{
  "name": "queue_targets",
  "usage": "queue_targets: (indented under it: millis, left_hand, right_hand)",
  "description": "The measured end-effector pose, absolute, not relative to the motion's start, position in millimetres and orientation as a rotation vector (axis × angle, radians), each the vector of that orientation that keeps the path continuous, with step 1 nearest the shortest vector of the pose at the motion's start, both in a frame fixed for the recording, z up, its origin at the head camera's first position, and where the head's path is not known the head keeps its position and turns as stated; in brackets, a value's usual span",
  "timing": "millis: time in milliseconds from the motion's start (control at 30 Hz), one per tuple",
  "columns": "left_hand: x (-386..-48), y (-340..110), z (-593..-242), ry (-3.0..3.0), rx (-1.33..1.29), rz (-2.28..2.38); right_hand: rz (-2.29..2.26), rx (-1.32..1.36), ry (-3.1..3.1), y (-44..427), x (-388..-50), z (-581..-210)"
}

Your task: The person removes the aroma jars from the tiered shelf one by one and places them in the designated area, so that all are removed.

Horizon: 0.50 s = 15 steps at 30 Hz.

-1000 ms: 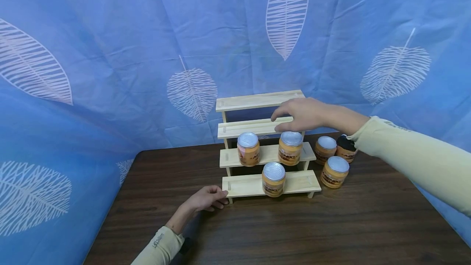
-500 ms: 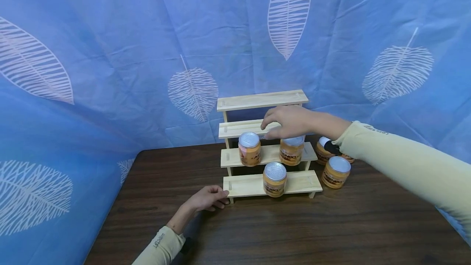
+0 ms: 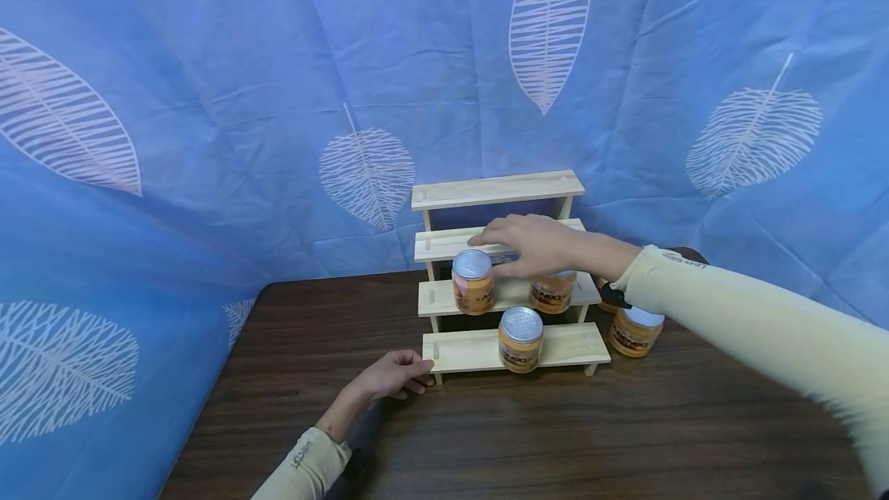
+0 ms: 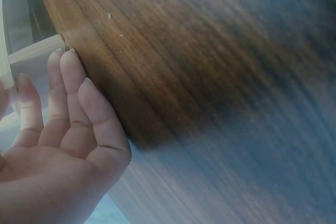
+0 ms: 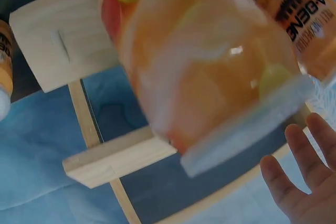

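Note:
A stepped wooden display rack stands on the table. On its second tier from the bottom, an orange-labelled jar with a silver lid sits left of a similar jar, partly covered by my hand. The lowest tier carries another jar. My right hand reaches over the second tier, fingers spread around the left jar's right and back sides; the right wrist view shows the fingers apart from a large, close jar. My left hand pinches the left end of the lowest board.
Right of the rack, a jar stands on the dark wood table. Another jar behind it is mostly hidden by my right sleeve. A blue cloth with white leaf prints hangs close behind the rack.
My right hand has moved left and slightly down, from above the right jar toward the left one. My left hand stays at the rack's end. The jars keep their places.

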State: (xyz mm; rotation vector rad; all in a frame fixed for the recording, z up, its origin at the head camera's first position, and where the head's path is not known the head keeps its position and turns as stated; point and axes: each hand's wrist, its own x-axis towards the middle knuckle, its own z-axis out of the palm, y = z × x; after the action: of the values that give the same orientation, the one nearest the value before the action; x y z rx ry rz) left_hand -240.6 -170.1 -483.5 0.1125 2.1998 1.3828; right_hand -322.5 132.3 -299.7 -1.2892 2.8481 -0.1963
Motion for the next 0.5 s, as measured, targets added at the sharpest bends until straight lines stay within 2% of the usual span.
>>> queue_targets:
  millis: [500]
  left_hand:
    - [-242.7, -169.9, -485.2, 2.190, 0.091, 1.382]
  right_hand:
    - [-0.337, -1.247, 2.780, 121.1, -323.8, -322.6]
